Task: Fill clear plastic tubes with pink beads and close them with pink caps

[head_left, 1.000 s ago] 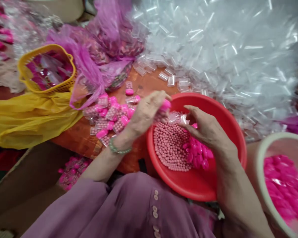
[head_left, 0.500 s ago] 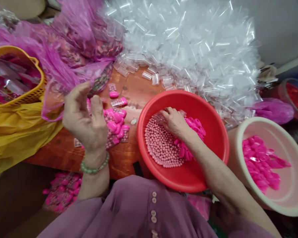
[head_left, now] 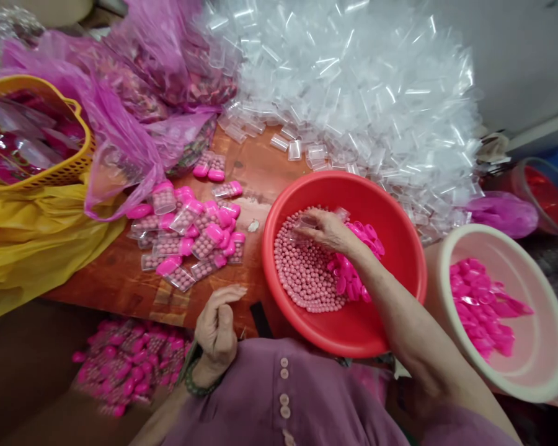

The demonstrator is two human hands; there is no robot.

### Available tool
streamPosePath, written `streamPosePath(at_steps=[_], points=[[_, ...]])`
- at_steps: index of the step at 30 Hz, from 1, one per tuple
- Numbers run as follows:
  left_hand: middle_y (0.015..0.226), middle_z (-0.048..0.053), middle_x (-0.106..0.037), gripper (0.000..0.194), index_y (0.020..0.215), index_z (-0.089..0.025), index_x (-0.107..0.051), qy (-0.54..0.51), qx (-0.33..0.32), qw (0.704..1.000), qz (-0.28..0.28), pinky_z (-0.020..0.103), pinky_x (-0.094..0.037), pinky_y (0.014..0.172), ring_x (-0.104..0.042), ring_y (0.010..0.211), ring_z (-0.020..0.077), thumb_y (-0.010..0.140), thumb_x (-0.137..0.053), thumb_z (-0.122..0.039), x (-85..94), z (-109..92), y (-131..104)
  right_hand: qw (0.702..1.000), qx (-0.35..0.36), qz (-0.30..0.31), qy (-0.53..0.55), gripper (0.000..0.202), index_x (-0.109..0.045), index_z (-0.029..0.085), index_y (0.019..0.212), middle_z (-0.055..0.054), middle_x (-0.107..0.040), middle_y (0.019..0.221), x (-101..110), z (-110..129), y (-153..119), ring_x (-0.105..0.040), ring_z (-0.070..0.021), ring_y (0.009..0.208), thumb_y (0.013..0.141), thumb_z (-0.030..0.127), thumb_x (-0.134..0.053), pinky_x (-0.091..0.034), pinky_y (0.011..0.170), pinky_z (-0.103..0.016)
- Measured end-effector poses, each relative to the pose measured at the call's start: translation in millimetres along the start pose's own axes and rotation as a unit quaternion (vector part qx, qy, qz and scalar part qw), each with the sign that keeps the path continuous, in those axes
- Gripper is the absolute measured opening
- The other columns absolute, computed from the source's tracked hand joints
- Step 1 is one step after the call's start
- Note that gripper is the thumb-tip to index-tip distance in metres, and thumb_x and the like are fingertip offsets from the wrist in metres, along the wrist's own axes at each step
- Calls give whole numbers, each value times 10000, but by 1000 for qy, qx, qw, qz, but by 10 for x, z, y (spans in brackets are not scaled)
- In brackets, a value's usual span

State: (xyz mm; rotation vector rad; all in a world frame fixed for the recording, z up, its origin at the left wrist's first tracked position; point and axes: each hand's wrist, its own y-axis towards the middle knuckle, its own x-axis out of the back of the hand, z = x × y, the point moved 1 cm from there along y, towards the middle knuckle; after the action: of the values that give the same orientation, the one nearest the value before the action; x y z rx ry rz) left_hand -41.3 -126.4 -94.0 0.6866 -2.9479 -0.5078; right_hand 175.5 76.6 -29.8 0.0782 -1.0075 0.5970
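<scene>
My right hand reaches into the red basin, its fingers wrapped round a clear container among the pink beads. Bright pink caps lie beside the beads, under my wrist. At the table edge, near my body, my left hand is held with fingers loosely curled and nothing visible in it; a bead bracelet circles that wrist. Several bead-filled containers with pink caps are heaped on the table, left of the basin.
A large pile of clear containers covers the back. On the right stands a white bucket with pink caps. A yellow basket, purple bags and a yellow bag are at left. More filled containers lie below the table.
My left hand has moved from above the capped containers down and right to the table edge. Another capped container shows near the purple bag. My right hand stays in the basin.
</scene>
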Motion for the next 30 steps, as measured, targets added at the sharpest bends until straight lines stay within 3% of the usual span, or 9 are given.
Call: streamPosePath(at_steps=[2,5,8,10,14,19,22,24,30], points=[[928,55,-708,201,971,-169,-655,33,-52,998,34,342,-548,864,-680,932,178,945,-456,-155,53,-14,87,998,7,1,61,261,-629,140,899,-30,-636,817,29,43,-20,-571,-164,746,855,397,-625,-411,701,-267],[941,54,-708,180,1018,-163,-632,57,-146,985,73,319,-558,850,-683,935,170,886,-526,-103,-44,-139,391,997,24,31,71,251,-607,147,864,-10,-623,776,70,134,-62,-551,-144,704,832,392,-646,-393,666,-248],[995,68,-703,235,1075,-174,-613,51,-204,973,97,358,-562,878,-681,981,194,849,-583,-116,-290,-284,704,996,21,37,-72,129,-599,145,893,-47,-643,819,65,253,-115,-571,-157,731,878,271,-578,-388,678,-255],[1069,87,-698,298,1131,-182,-592,73,-218,964,134,417,-533,965,-659,1067,225,835,-631,-174,-475,-332,811,979,6,32,-201,131,-600,134,962,-100,-649,910,18,356,-159,-592,-183,784,917,190,-491,-392,684,-273],[1412,187,-519,551,1371,-151,-450,113,-150,971,150,515,-388,1135,-473,1352,295,849,-613,-224,-686,-287,780,948,42,96,-301,280,-561,106,1128,-158,-591,1099,-144,553,-248,-609,-207,867,915,56,-386,-429,689,-296],[1516,187,-399,650,1466,-170,-355,80,-91,978,170,506,-316,1188,-359,1443,295,857,-578,-200,-685,-183,690,956,110,149,-226,254,-548,92,1106,-152,-598,1109,-188,558,-269,-617,-182,877,896,28,-422,-448,725,-285],[1524,165,-399,599,1429,-197,-411,60,-86,981,162,528,-313,1182,-364,1438,299,855,-581,-212,-682,-160,684,976,63,124,-169,193,-529,104,1109,-117,-668,1000,-53,431,-211,-636,-182,875,917,126,-525,-441,743,-274],[1527,155,-400,579,1415,-210,-426,41,-75,985,152,541,-307,1182,-364,1438,302,857,-580,-228,-692,-152,673,981,8,81,-177,294,-512,95,1147,-120,-696,965,64,330,-149,-655,-211,893,912,246,-603,-438,739,-284],[1540,146,-386,540,1379,-214,-467,31,-50,988,140,551,-262,1199,-337,1453,313,855,-592,-257,-705,-143,643,945,-76,31,-316,378,-595,131,1143,-157,-697,1045,218,165,90,-681,-296,954,911,430,-587,-451,707,-317]])
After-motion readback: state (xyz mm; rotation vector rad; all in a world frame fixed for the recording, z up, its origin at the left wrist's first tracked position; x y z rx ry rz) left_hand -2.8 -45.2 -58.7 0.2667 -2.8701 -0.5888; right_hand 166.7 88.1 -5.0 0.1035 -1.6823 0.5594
